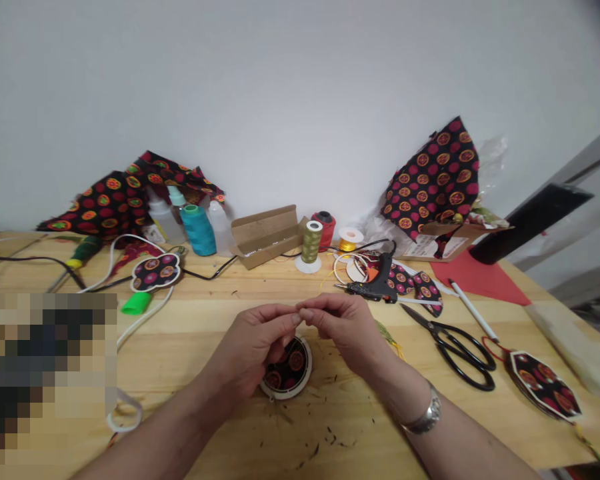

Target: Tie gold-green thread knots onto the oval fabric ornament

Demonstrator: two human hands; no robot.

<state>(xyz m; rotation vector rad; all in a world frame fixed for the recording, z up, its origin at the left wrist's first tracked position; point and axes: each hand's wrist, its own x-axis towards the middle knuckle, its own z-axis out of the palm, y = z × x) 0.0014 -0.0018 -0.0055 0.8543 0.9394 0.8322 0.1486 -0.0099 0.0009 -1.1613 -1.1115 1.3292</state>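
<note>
Cloth-faced round piece [287, 373]; smooth wooden table [205, 320]; shiny metal bracelet [427, 416]; matt cardboard box [267, 241].

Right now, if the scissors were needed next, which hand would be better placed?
Probably the right hand: the scissors lie uncovered on its outer side, while the left hand would have to reach across it.

The left forearm [190, 417] rises from the lower left of the frame, the right forearm [387, 387] from the lower right, both slanting inward. Near the centre, the left hand [267, 327] and right hand [343, 327] meet at the fingertips, each thumb drawn against its forefinger.
</note>
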